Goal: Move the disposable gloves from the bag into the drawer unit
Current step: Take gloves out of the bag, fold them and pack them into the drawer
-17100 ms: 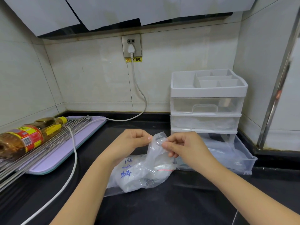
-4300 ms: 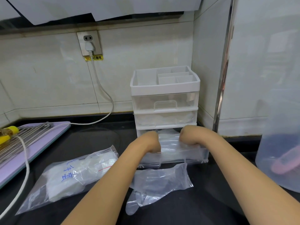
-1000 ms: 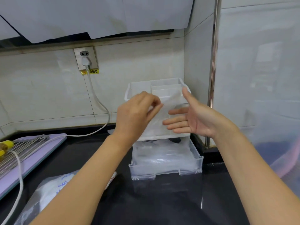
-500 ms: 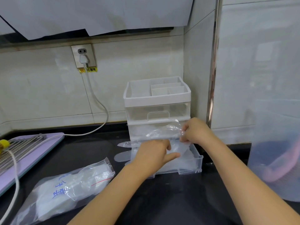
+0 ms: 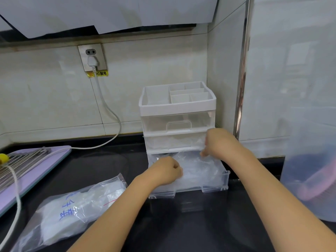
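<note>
A white drawer unit [image 5: 177, 108] stands in the back corner of the black counter, its clear bottom drawer [image 5: 224, 178] pulled out. Clear disposable gloves [image 5: 200, 170] lie crumpled inside that drawer. My left hand [image 5: 166, 171] is over the drawer's left part with fingers curled down onto the gloves. My right hand [image 5: 217, 142] is at the drawer's back right, its fingertips pinching the thin plastic. The zip bag [image 5: 72, 208] with blue writing lies on the counter to the left, with white gloves inside.
A purple board [image 5: 36, 171] with metal skewers [image 5: 21, 162] sits at far left, a white cable [image 5: 16, 202] running across it to the wall socket [image 5: 91, 58]. A translucent container [image 5: 309, 182] stands at the right. Tiled walls close in behind and to the right.
Both hands have come down from in front of the unit with the glove and are now in the open bottom drawer. The glove fingers that hung out on the left are now inside.
</note>
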